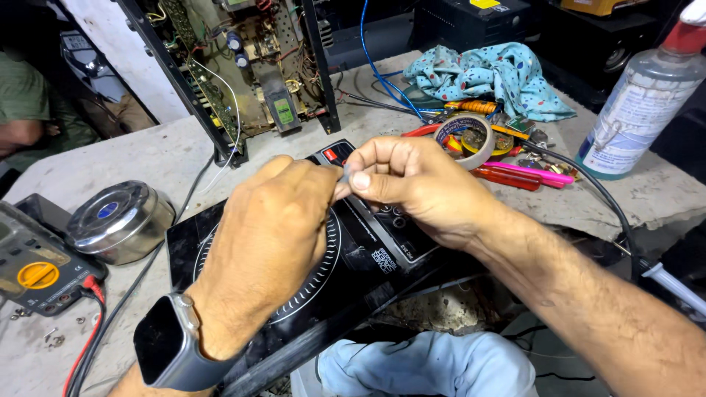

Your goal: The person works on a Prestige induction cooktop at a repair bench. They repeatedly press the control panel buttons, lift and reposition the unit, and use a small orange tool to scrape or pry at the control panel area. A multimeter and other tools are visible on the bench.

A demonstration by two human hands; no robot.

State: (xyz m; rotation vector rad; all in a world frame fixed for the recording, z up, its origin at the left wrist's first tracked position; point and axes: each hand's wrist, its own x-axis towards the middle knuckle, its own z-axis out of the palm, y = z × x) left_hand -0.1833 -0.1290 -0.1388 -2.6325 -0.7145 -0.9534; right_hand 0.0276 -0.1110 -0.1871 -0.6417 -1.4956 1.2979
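Note:
My left hand [268,242], with a dark smartwatch [165,349] on the wrist, and my right hand [412,184] meet above a black induction cooktop [368,254]. Both pinch a small grey piece [347,173] between thumb and fingertips. The piece is mostly hidden by the fingers, so I cannot tell what it is. The cooktop lies flat on the grey workbench [147,151], its ringed glass top partly covered by my left hand.
A multimeter [33,268] with red and black leads and a steel tin [118,220] lie at left. An open electronics chassis [243,66] stands behind. Tape roll [467,136], screwdrivers [515,176], patterned cloth [493,73] and a plastic bottle [640,110] sit at right.

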